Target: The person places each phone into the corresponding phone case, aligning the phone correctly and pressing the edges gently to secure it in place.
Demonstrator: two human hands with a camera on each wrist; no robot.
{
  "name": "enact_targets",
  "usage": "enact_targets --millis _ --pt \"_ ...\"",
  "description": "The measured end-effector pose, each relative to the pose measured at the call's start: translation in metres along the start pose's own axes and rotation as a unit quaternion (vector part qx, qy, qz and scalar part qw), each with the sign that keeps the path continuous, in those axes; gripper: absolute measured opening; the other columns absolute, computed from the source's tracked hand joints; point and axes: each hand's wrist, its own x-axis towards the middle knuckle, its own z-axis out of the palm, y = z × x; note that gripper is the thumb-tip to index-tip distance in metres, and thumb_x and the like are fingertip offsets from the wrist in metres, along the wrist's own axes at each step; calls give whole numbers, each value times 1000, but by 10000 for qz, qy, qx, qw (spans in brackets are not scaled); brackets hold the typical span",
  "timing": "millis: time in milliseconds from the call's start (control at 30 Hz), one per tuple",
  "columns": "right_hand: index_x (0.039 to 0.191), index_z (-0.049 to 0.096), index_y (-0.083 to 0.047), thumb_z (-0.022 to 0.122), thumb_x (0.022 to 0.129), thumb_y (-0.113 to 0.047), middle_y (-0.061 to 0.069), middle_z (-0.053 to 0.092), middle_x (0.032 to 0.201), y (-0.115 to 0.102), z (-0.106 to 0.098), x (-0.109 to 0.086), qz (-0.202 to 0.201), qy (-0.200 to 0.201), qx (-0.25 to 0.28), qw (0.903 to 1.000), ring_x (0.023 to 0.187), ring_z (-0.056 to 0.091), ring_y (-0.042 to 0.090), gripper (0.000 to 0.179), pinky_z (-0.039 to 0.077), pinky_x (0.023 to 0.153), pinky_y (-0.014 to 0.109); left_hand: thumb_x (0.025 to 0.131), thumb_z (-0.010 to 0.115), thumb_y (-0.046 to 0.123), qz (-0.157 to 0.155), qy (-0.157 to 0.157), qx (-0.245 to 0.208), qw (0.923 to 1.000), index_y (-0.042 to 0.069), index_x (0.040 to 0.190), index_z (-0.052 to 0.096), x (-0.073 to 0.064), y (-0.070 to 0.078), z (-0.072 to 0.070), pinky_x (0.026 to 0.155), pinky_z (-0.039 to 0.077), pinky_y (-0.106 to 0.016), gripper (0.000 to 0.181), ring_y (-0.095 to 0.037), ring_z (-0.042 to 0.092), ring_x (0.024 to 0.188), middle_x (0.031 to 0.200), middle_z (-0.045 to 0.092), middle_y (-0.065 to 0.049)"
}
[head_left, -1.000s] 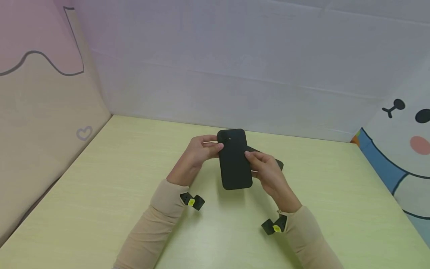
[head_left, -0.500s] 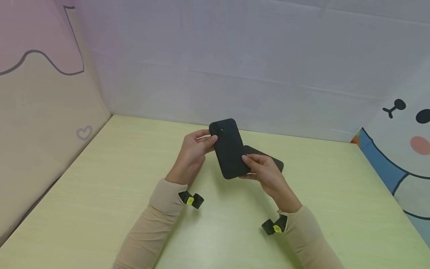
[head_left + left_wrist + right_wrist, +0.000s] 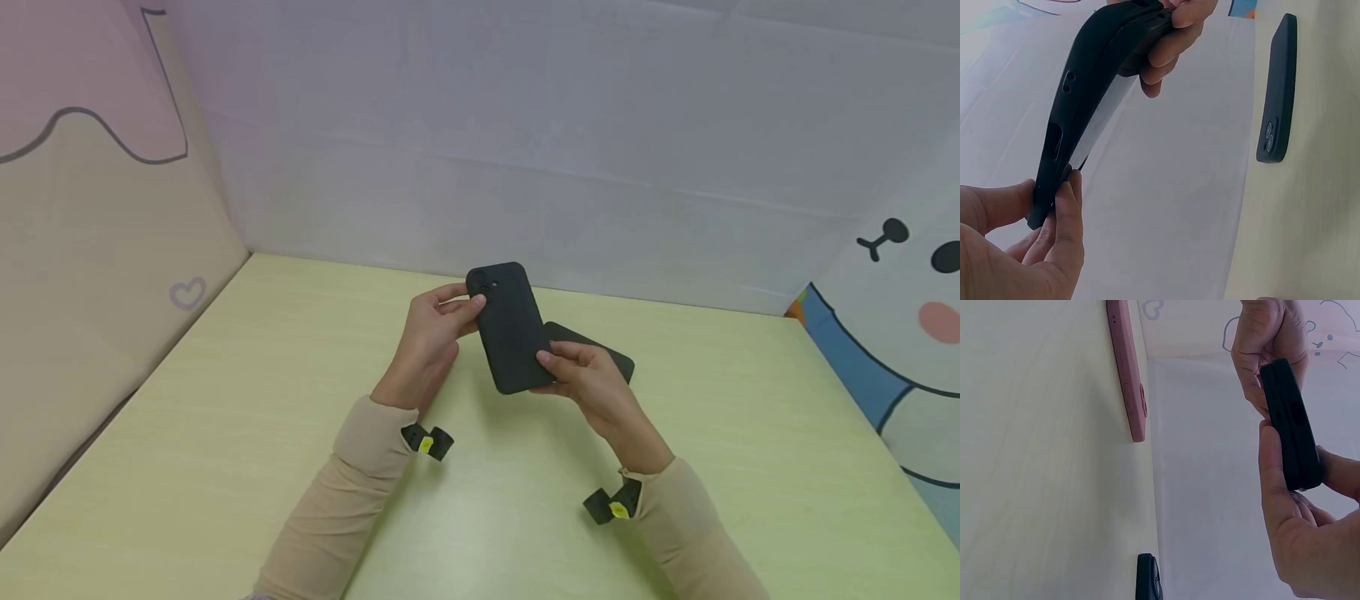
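Both hands hold a black phone case (image 3: 513, 333) up off the table, its back with the camera area facing the head camera. My left hand (image 3: 435, 333) pinches its upper left edge between thumb and fingers. At the lower right corner, my right hand (image 3: 588, 379) pinches it with thumb on the back. The left wrist view shows the case (image 3: 1063, 119) edge-on, with cutouts along its side and a bent outline. Two dark layers show along its edge in the right wrist view; what lies inside is hidden.
A second black phone (image 3: 592, 346) with camera lenses lies on the table behind the right hand. A pink phone (image 3: 1125, 369) lies by the left forearm, mostly hidden in the head view. The pale table (image 3: 480, 508) meets a white wall (image 3: 525, 167) at the back.
The black phone case has risen and shifted left, its top tilting leftward. The left hand moved up and left with it, uncovering part of the pink phone; the right hand moved slightly.
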Motion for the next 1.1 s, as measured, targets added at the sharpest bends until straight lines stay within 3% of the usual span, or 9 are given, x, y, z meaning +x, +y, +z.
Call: enact_targets --millis 133,367,667,900,1100 --pt "126 43 16 52 92 -5 3 62 101 0 1 0 56 47 23 10000 87 65 9 41 53 82 39 83 65 5 -20 -1 111 9999 1 116 59 -1 1 1 82 53 -30 33 -12 68 70 101 67 -18" --pt "130 40 14 48 93 -3 24 51 122 0 2 0 227 247 -70 9994 88 65 8 41 54 78 33 86 61 7 -96 -186 363 9991 2 119 55 -2 2 3 79 54 -31 34 -12 67 70 106 64 -21" --pt "125 44 16 53 92 -5 4 63 100 1 1 -1 281 207 114 9993 84 67 11 41 55 76 34 92 53 11 -305 -473 793 9953 4 124 47 -4 2 2 76 55 -34 33 -14 65 68 107 63 -23" --pt "122 46 16 54 92 -13 6 61 99 -3 4 -4 575 96 447 9973 83 68 14 42 53 80 32 91 56 10 -178 -130 460 9987 3 124 47 -5 3 1 68 55 -28 35 -15 66 70 107 64 -23" --pt "116 52 16 49 95 -31 12 71 86 -2 4 -4 925 -220 -54 9955 78 69 18 51 55 75 33 90 57 8 -59 147 301 9994 4 124 48 -3 3 0 65 56 -28 36 -14 67 68 106 64 -24"
